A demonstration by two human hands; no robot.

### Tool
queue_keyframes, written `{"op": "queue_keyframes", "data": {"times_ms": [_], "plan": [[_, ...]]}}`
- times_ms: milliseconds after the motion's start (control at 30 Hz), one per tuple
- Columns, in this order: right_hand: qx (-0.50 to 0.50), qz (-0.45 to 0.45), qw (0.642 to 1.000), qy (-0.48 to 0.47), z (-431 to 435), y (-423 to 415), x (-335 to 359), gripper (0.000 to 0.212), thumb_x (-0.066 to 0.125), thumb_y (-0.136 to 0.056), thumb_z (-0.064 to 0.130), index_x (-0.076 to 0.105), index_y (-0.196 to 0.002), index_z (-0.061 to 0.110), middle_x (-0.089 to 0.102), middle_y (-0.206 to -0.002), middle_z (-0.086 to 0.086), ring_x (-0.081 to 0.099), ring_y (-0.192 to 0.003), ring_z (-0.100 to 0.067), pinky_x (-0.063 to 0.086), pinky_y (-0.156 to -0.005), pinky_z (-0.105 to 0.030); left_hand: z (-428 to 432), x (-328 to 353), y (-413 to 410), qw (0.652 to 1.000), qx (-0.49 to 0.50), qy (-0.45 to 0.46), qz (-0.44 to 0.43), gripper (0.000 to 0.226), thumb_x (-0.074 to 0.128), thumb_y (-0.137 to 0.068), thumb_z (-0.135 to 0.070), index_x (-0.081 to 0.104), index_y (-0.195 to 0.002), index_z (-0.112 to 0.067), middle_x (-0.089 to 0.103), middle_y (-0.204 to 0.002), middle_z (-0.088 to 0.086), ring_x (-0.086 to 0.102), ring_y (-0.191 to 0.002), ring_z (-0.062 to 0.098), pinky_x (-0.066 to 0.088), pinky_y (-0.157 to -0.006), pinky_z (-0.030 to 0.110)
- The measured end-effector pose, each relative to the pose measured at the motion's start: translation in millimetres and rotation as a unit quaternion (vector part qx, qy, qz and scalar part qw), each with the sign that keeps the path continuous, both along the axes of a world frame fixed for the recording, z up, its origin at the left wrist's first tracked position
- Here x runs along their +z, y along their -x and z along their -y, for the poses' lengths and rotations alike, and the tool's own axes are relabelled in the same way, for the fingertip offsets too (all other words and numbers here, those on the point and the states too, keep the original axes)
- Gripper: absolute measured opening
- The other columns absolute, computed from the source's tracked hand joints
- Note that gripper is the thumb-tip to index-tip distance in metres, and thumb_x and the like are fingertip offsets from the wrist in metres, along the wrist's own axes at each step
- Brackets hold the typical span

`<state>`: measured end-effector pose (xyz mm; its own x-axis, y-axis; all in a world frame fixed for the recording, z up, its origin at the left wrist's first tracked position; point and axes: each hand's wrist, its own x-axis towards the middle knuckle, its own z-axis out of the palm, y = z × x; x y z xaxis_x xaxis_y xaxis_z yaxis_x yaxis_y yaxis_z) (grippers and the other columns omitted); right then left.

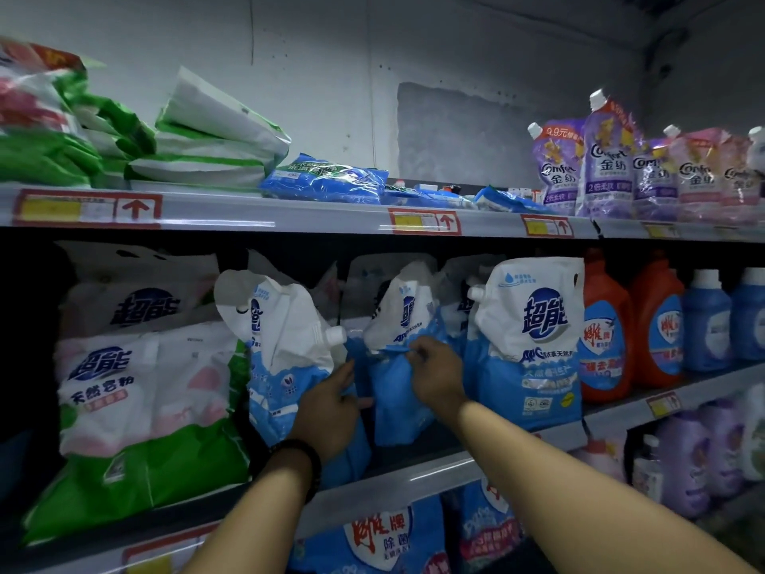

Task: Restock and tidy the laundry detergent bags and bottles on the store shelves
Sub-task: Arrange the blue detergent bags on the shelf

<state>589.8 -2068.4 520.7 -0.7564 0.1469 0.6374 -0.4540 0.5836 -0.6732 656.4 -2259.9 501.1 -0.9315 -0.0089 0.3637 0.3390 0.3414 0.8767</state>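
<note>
On the middle shelf stand blue-and-white spouted detergent pouches. The left pouch leans with its white cap to the right. My left hand rests against its lower right side, fingers fairly straight. My right hand pinches the front of the middle pouch near where white meets blue. A third pouch stands upright to the right, untouched.
Big green-and-white powder bags fill the left of the shelf. Orange bottles and blue bottles stand at the right. The top shelf holds flat green bags, blue packs and purple softener pouches. More pouches sit below.
</note>
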Motion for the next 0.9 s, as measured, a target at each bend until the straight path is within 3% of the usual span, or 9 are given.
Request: {"op": "queue_keyframes", "data": {"times_ms": [133,200,267,400,500,633,700,800,900], "plan": [[0.122,0.069,0.99,0.017,-32,-13,16,0.017,0.065,-0.1,0.01,0.065,-0.084,0.013,0.061,-0.076,0.0,0.057,-0.075,-0.014,0.046,-0.07,-0.03,-2,3,-4,1.0,0.008,0.018,-0.005,0.073,0.066,-0.097,-0.005,0.037,-0.161,-0.023,0.047,-0.158,0.001,0.058,-0.137,0.017,0.048,-0.116,0.045],[0.167,0.117,0.975,0.087,-49,-16,18,0.013,0.068,-0.099,0.013,0.073,-0.089,0.02,0.073,-0.094,-0.011,0.068,-0.09,-0.021,0.06,-0.078,-0.046,-2,3,-7,0.999,0.025,0.044,-0.019,0.078,0.076,-0.093,-0.019,0.039,-0.161,-0.025,0.05,-0.155,-0.006,0.05,-0.139,0.007,0.044,-0.119,0.041],[0.111,0.102,0.977,0.153,-53,-19,16,0.014,0.065,-0.097,0.013,0.076,-0.092,0.021,0.076,-0.1,-0.011,0.071,-0.102,-0.031,0.061,-0.085,-0.054,-4,4,-12,0.997,0.03,0.061,-0.025,0.078,0.078,-0.091,-0.021,0.041,-0.16,-0.029,0.051,-0.155,-0.011,0.053,-0.127,-0.003,0.043,-0.119,0.037],[-0.049,0.11,0.965,0.233,-30,-41,4,0.024,0.051,-0.102,0.012,0.068,-0.119,0.007,0.07,-0.12,-0.017,0.064,-0.112,-0.041,0.045,-0.086,-0.037,-8,7,-18,0.998,0.031,0.06,-0.006,0.083,0.075,-0.089,-0.013,0.038,-0.16,-0.034,0.046,-0.153,-0.015,0.05,-0.127,0.001,0.044,-0.116,0.032],[0.043,0.086,0.952,0.291,-9,-56,-10,0.042,0.06,-0.091,0.027,0.06,-0.132,0.019,0.067,-0.128,-0.009,0.062,-0.112,-0.032,0.048,-0.093,-0.038,-11,7,-18,0.995,0.029,0.094,-0.024,0.078,0.069,-0.093,-0.006,0.039,-0.159,-0.035,0.046,-0.155,-0.015,0.048,-0.138,0.008,0.042,-0.119,0.033],[0.069,0.062,0.978,0.185,0,-47,-38,0.1,0.091,-0.052,0.057,0.048,-0.139,0.034,0.062,-0.132,0.005,0.064,-0.119,-0.019,0.057,-0.1,-0.045,-17,8,-18,0.978,0.04,0.201,-0.034,0.079,0.061,-0.099,-0.012,0.026,-0.163,-0.042,0.041,-0.164,-0.002,0.059,-0.131,0.025,0.043,-0.114,0.032],[0.058,0.069,0.982,0.167,0,-36,-47,0.11,0.096,-0.045,0.062,0.047,-0.14,0.037,0.063,-0.131,0.008,0.066,-0.118,-0.017,0.06,-0.097,-0.044,-23,9,-21,0.962,0.036,0.272,-0.021,0.08,0.055,-0.101,-0.016,0.016,-0.164,-0.045,0.054,-0.155,0.008,0.062,-0.124,0.028,0.046,-0.104,0.032],[0.056,0.049,0.984,0.161,-7,-33,-50,0.087,0.096,-0.052,0.05,0.053,-0.125,0.034,0.069,-0.121,0.007,0.069,-0.109,-0.015,0.061,-0.092,-0.043,-34,5,-27,0.931,0.053,0.36,-0.025,0.094,0.058,-0.094,-0.025,0.001,-0.162,-0.054,0.068,-0.135,0.009,0.064,-0.118,0.03,0.052,-0.097,0.038],[0.1,0.074,0.979,0.163,-20,-23,-46,0.059,0.095,-0.07,0.024,0.057,-0.115,0.032,0.072,-0.113,0.012,0.069,-0.101,-0.006,0.057,-0.086,-0.031,-36,-1,-28,0.924,0.069,0.372,-0.046,0.108,0.068,-0.084,-0.04,-0.006,-0.162,-0.052,0.063,-0.141,0.002,0.06,-0.128,0.028,0.052,-0.105,0.041]]}}
